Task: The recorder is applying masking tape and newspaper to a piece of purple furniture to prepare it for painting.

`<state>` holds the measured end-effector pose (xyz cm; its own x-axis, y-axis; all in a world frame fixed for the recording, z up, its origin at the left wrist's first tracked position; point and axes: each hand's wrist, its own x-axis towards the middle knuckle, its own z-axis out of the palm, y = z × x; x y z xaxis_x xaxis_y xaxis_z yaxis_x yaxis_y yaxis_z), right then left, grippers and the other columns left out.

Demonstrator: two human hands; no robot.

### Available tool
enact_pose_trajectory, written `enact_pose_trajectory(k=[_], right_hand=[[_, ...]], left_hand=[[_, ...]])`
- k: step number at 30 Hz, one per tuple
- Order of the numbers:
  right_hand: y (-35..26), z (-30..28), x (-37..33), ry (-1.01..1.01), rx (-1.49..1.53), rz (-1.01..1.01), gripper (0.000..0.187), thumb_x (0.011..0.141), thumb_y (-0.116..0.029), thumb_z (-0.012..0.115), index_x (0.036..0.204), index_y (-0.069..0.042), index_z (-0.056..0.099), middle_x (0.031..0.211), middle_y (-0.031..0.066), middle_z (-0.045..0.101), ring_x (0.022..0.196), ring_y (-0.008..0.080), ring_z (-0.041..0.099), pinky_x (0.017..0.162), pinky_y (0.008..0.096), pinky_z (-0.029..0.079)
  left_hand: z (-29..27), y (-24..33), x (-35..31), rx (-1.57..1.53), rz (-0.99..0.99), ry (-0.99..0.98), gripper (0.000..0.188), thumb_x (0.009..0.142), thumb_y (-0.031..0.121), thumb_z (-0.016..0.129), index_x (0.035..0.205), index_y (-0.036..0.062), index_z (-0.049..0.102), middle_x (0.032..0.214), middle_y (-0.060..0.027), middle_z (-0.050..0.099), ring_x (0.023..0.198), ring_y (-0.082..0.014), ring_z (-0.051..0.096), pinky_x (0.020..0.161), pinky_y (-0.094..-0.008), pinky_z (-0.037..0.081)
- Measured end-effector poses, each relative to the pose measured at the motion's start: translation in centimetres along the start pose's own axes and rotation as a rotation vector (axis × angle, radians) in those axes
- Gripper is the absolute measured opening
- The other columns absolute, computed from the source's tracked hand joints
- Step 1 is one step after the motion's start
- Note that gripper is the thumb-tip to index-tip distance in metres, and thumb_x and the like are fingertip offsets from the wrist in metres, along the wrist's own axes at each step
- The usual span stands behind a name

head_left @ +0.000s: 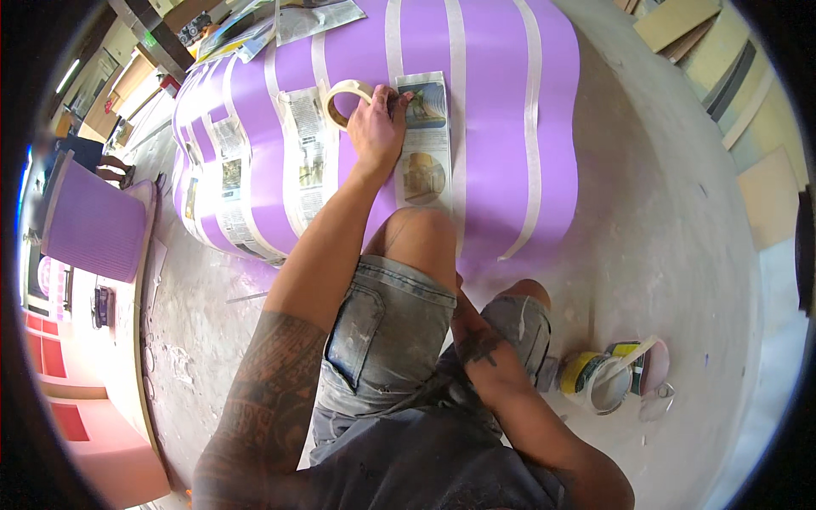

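My left hand point(378, 127) is closed on a roll of masking tape point(331, 109), which juts out on its left side. The fingertips of this hand rest at the left edge of a newspaper strip point(427, 153). That strip lies on a large, curved purple surface point(497, 127), alongside a pale tape stripe point(457, 102). My right forearm point(493, 365) reaches forward between my legs. Most of my right hand point(460, 297) is hidden behind my left knee, so its fingers do not show.
More newspaper strips point(310, 149) sit between tape stripes to the left, with loose sheets point(319, 17) on top. Open paint cans point(605, 387) stand on the floor at my right. Boards point(676, 24) lean at the far right. Another purple piece point(95, 217) and a person point(115, 166) are at left.
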<state>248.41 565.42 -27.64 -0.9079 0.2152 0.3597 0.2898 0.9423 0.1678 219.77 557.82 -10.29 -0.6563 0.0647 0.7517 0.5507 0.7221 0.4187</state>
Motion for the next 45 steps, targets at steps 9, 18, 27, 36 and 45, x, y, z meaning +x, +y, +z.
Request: enact_pose_trajectory(k=[9,18,27,36,45], right_hand=[[-9.5,36.0,0.9,0.296,-1.559,-0.202,0.048,0.100,-0.034,0.063,0.144,-0.015,0.056,0.128,0.0246,0.067,0.110,0.0391,0.068,0.093,0.0368,0.056],[-14.3,19.2,1.7,1.468,-2.738,-1.984,0.034,0.109,-0.030,0.043,0.102,-0.003,0.064,0.085,0.0095,0.065,0.070,0.0216,0.059,0.058,0.0408,0.044],[-13.5,16.2,3.8,1.076,-2.756,-1.945,0.030,0.109,-0.032,0.046,0.093,-0.010,0.059,0.081,0.0064,0.063,0.060,0.0171,0.058,0.043,0.0318,0.037],[-8.6,16.7,3.2,1.027,-2.964,-1.930,0.019,0.105,-0.020,0.048,0.095,-0.008,0.059,0.088,0.0058,0.067,0.070,0.0179,0.066,0.047,0.0321,0.049],[-8.1,18.3,3.1,1.372,-3.219,-1.855,0.027,0.105,-0.028,0.043,0.101,-0.008,0.060,0.082,0.0065,0.069,0.056,0.0181,0.064,0.037,0.0315,0.042]], left_hand=[[-1.6,2.6,1.8,-0.077,-0.035,0.028,0.035,0.090,0.042,0.072,0.094,0.0067,0.069,0.084,-0.0148,0.071,0.080,-0.0371,0.067,0.073,-0.0463,0.051],[-6.5,-3.2,-1.5,0.028,0.273,-0.393,0.048,0.080,0.039,0.083,0.113,0.0077,0.069,0.116,-0.0166,0.066,0.102,-0.0372,0.063,0.086,-0.0484,0.050],[-6.6,-2.5,-1.8,0.214,0.692,-0.505,0.053,0.088,0.036,0.075,0.135,0.0139,0.064,0.133,-0.0186,0.060,0.114,-0.0422,0.059,0.097,-0.0524,0.047],[-3.8,1.2,-3.0,0.223,0.755,-0.510,0.051,0.093,0.035,0.066,0.138,0.0105,0.063,0.136,-0.0220,0.055,0.118,-0.0434,0.052,0.101,-0.0522,0.043],[-4.1,1.2,-3.5,0.287,0.753,-0.527,0.076,0.090,0.057,0.060,0.152,0.0145,0.047,0.146,-0.0223,0.045,0.125,-0.0448,0.046,0.106,-0.0574,0.036]])
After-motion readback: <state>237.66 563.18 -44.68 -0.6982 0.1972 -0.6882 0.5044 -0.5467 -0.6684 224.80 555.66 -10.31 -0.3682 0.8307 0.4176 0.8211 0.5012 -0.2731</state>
